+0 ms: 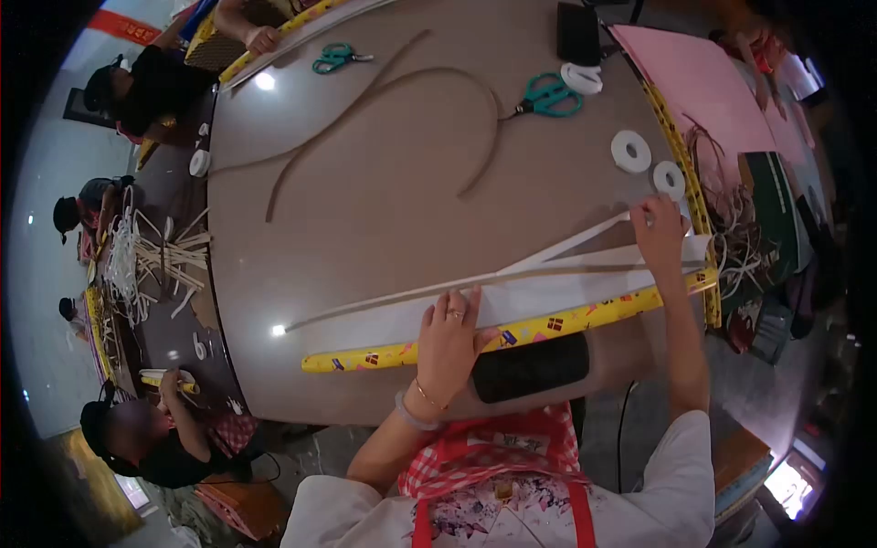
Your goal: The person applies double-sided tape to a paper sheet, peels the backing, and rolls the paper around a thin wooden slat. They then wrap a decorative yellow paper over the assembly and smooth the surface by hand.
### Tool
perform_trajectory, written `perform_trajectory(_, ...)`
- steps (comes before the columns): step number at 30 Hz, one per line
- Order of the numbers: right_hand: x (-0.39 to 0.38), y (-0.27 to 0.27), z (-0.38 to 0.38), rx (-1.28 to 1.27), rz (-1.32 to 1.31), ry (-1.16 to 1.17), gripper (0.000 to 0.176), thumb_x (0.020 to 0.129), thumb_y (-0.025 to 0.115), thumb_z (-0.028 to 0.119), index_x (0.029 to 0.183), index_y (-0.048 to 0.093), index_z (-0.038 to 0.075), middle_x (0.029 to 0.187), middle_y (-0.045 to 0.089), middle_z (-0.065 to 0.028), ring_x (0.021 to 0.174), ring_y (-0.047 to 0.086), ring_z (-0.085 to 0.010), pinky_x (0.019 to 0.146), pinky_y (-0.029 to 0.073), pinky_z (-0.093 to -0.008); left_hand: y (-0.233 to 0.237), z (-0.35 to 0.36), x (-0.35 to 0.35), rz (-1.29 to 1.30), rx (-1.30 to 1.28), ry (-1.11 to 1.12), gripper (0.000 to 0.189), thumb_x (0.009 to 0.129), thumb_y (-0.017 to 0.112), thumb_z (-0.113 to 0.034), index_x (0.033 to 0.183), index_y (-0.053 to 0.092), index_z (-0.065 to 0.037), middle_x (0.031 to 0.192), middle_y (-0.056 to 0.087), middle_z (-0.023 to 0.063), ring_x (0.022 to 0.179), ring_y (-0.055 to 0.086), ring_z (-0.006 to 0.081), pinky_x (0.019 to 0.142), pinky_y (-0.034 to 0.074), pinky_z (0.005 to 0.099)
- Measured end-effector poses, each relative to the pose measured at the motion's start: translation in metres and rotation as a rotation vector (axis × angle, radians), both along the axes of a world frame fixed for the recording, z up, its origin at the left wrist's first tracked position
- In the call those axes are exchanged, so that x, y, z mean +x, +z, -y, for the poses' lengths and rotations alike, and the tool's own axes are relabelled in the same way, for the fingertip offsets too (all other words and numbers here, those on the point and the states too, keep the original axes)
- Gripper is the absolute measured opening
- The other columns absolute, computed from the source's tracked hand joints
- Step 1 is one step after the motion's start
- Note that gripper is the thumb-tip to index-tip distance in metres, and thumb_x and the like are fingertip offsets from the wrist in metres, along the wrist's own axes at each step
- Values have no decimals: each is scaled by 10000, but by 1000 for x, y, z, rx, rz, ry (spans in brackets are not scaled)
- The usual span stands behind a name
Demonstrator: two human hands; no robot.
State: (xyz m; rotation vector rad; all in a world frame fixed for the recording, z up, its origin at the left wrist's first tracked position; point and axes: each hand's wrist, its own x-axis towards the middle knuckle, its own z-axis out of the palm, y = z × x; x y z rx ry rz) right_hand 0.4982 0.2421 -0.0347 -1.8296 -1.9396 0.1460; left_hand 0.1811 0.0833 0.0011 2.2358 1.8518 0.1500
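My left hand (449, 340) lies flat with its fingers spread, pressing on a yellow patterned paper roll (557, 322) and its white inner side. Along the far edge of that paper runs a thin brown strip (594, 268). A narrow white strip (566, 247) follows it on the left, then parts from it near the middle and rises at an angle toward the right. The end of the white strip is pinched between the fingers of my right hand (660, 233), above the paper's right end. Beyond lie loose brown strips (365, 96) and teal-handled scissors (551, 95).
White tape rolls (630, 152) sit near the right table edge, below a black phone-like object (578, 35). A dark rectangular object (533, 367) is at the near edge. More scissors (335, 58) lie at the far side. Several other people work at tables around.
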Motion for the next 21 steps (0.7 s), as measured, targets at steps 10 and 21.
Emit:
perform_trajectory(10,26,-7,0,-127,1,-44,167,891,585,259,883,645,103,912,574,-41,915,545,-255,881,313,-443,5,-4,0,-10,-58,-15,651,888,542,-461,1368,462,-28,1236,486,178,1176,481,329,971,410,429)
perform_trajectory(21,32,-11,-3,-70,35,-26,195,900,583,241,902,634,54,926,577,-78,902,533,-281,817,390,-412,-1,-11,5,-103,-14,-35,776,873,444,-597,1438,396,-68,1132,518,175,1069,512,323,944,418,436)
